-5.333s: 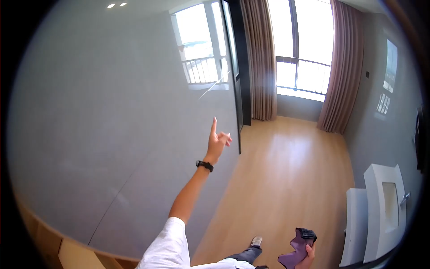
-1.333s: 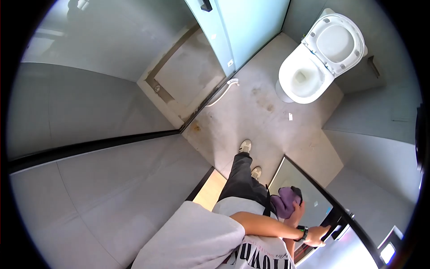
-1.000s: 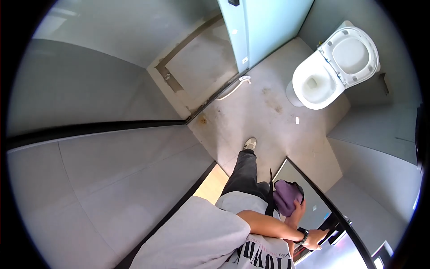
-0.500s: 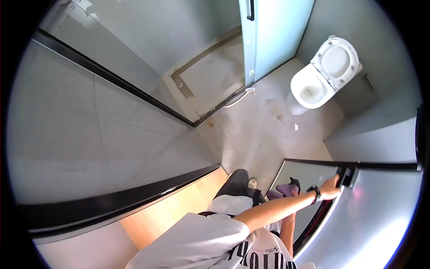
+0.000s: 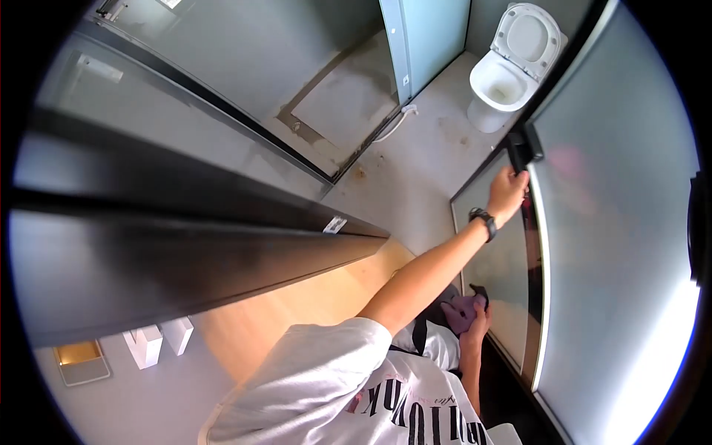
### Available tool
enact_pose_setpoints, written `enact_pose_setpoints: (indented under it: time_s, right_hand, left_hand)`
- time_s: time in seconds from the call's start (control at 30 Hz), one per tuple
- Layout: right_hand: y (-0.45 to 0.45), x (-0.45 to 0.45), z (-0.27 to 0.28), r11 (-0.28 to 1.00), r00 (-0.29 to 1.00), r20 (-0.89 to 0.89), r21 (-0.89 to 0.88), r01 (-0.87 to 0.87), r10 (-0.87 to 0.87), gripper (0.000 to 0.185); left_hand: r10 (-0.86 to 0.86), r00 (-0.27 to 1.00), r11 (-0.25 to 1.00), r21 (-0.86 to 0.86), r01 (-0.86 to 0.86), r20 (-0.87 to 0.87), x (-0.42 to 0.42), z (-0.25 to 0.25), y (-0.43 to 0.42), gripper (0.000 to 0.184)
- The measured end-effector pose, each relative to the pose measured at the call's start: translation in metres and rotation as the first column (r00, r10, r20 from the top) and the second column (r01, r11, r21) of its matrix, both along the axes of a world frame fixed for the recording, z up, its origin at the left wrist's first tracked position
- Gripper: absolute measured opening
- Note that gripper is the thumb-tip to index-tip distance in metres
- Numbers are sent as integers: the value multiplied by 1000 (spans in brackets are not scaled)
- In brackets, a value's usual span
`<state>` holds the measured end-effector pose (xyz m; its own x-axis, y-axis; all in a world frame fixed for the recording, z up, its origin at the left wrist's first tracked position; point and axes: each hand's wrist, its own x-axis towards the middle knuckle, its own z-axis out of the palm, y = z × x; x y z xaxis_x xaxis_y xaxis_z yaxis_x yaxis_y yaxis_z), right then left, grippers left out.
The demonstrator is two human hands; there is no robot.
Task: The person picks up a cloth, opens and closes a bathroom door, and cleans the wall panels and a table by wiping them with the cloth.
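My left hand (image 5: 509, 194), with a dark watch (image 5: 483, 221) on its wrist, is closed around the black handle (image 5: 525, 148) of a frosted glass door (image 5: 615, 193). The left arm reaches across my body to the right. Lower down, close to my waist, my right hand (image 5: 476, 320) is closed on a purple and black cloth item (image 5: 461, 311); its exact kind is unclear. That bundle sits beside the lower part of the door.
Beyond the door, a white toilet (image 5: 504, 81) has its lid up. A white hose (image 5: 397, 122) lies on the grey floor near a glass shower partition (image 5: 430, 52). A dark door frame (image 5: 222, 215) runs along my left, above light wooden flooring (image 5: 297, 319).
The door and my left hand on its handle have moved up and left in view. My view has shifted back, bringing in the dark frame. The purple and black cloth item stays in my right hand.
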<state>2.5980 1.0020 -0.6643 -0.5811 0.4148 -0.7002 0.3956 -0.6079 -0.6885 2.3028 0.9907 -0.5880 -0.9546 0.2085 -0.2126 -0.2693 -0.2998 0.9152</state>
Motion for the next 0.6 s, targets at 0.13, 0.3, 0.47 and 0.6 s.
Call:
enact_pose_setpoints:
  time_s: [0.13, 0.3, 0.47, 0.6]
  right_hand:
    - [48, 4, 15, 1000, 1000, -7, 14, -15, 15, 46]
    - [26, -1, 45, 982, 978, -98, -26, -189, 185, 36]
    - [18, -3, 43, 950, 961, -179, -193, -246, 212, 29]
    - [32, -27, 3, 918, 933, -156, -185, -351, 326, 26]
  left_hand:
    - [107, 992, 994, -4, -107, 59, 15, 20, 1, 28]
    - [252, 964, 968, -17, -251, 83, 40, 39, -58, 28]
    - [331, 941, 944, -15, -331, 71, 58, 36, -94, 28]
    - [400, 911, 917, -44, -397, 99, 54, 1, -90, 26]
